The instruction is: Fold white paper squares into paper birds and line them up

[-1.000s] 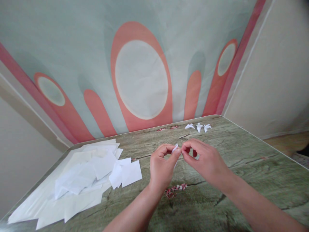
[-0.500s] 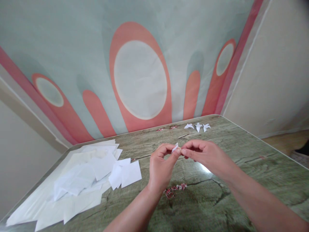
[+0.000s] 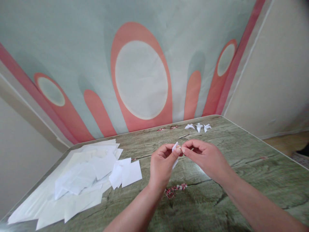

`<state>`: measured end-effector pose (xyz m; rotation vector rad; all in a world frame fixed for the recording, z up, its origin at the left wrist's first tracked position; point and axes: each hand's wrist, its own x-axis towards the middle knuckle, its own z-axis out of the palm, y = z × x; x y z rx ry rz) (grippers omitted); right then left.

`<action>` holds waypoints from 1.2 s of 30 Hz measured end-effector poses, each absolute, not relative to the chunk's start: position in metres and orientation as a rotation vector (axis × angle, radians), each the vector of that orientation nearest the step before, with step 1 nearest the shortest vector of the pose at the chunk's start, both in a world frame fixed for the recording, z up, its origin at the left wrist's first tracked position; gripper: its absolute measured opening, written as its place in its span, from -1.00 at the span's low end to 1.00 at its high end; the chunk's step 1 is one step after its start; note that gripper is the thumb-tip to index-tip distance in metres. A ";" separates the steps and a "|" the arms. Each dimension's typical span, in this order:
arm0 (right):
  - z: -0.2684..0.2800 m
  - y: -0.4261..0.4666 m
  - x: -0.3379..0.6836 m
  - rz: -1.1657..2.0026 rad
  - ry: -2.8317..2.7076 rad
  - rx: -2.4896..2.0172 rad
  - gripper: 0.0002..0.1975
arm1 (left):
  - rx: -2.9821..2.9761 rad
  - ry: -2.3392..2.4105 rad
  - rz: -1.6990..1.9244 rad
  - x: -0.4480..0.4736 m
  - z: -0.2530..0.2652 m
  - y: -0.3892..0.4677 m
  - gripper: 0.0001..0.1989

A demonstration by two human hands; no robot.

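Note:
A small piece of folded white paper [image 3: 175,146] is pinched between the thumb and fingers of my left hand [image 3: 162,164], above the middle of the table. Its lower corner pokes out below my left thumb. My right hand [image 3: 209,158] comes in from the other side, its thumb and forefinger closed on the near edge of the same folded paper. The fingertips of both hands almost touch, and they hide most of the folds. Beyond my hands, three small folded paper birds [image 3: 199,127] lie in a row near the table's far edge.
A wide, spread-out pile of white paper sheets [image 3: 79,206] covers the table's left side, with smaller paper squares [image 3: 131,174] at its right edge. The wood-patterned table [image 3: 253,161] has printed flowers. A painted wall panel [image 3: 142,77] stands right behind it.
The folded paper has turned in my fingers, so more of it shows above and below my left thumb. Both hands stay nearly in place. The view has shifted slightly.

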<state>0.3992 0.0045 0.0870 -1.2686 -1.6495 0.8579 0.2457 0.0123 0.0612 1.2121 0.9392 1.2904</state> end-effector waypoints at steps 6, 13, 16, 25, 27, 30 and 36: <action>0.089 0.005 0.400 0.747 -1.708 -1.298 -0.87 | 1.171 0.916 1.265 0.246 0.064 0.015 -0.78; 0.083 0.009 0.404 0.543 -1.781 -1.265 -0.85 | 1.200 0.992 1.172 0.245 0.065 0.016 -0.78; 0.081 0.010 0.407 0.514 -1.814 -1.257 -0.85 | 1.208 1.033 1.156 0.244 0.067 0.016 -0.77; 0.084 0.011 0.412 0.521 -1.871 -1.313 -0.83 | 1.264 1.052 1.087 0.240 0.067 0.019 -0.76; 0.083 0.012 0.412 0.525 -1.882 -1.307 -0.83 | 1.281 1.055 1.080 0.239 0.066 0.020 -0.76; 0.084 0.012 0.412 0.530 -1.896 -1.319 -0.84 | 1.299 1.072 1.069 0.238 0.064 0.022 -0.75; 0.084 0.009 0.406 0.477 -1.864 -1.338 -0.85 | 1.243 1.010 1.042 0.238 0.061 0.024 -0.72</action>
